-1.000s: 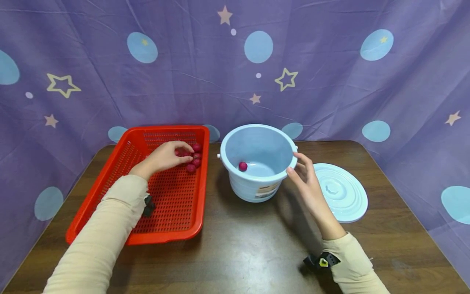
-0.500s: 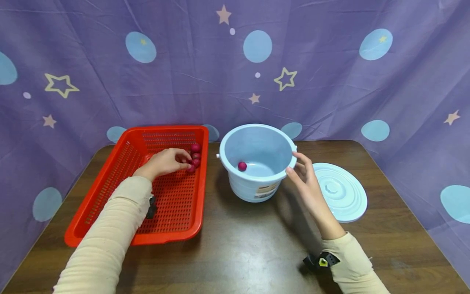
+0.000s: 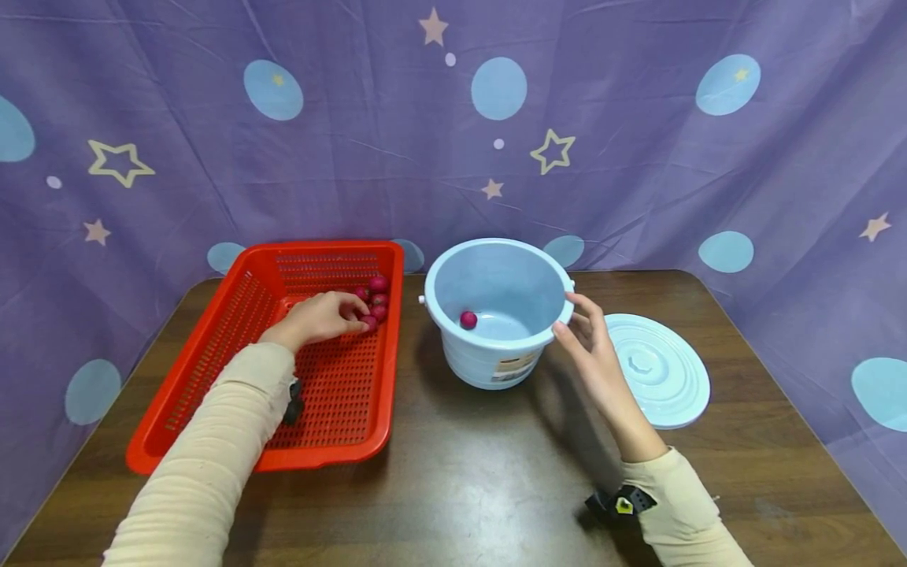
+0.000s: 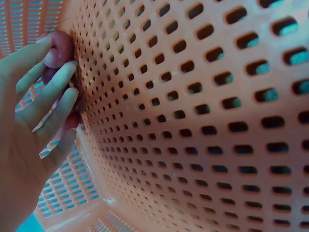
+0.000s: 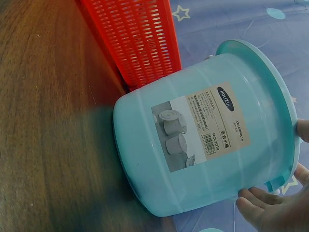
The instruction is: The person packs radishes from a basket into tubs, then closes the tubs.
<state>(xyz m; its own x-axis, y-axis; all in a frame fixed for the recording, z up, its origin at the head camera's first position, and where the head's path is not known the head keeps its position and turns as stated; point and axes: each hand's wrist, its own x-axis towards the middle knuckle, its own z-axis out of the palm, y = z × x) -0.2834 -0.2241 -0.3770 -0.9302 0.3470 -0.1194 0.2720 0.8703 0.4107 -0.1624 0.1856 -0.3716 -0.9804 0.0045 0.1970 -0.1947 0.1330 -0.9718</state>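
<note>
Inside a red perforated plastic basket (image 3: 333, 454), my left hand (image 3: 320, 318) pinches a small round red radish (image 4: 60, 49) between thumb and fingertips, against the basket's right side. Several more radishes (image 3: 379, 284) lie along that side, partly hidden by the fingers in the left wrist view. My right hand (image 3: 594, 346) grips the rim of a light blue bucket (image 3: 489, 366) at its right, thumb on the near side of the rim. The bucket tilts a little toward me. On its bottom lies one radish (image 3: 468, 320).
A light blue round lid (image 3: 659, 370) lies on the wooden table (image 3: 453, 488) to the right of the bucket, partly behind my right hand. Behind the table hangs a purple curtain (image 3: 397, 118) with stars and dots. The basket stands close beside the bucket's left.
My left hand has lowered slightly toward the nearest radish at the basket's right side and its fingers have closed on it. The right hand and bucket have stayed in place.
</note>
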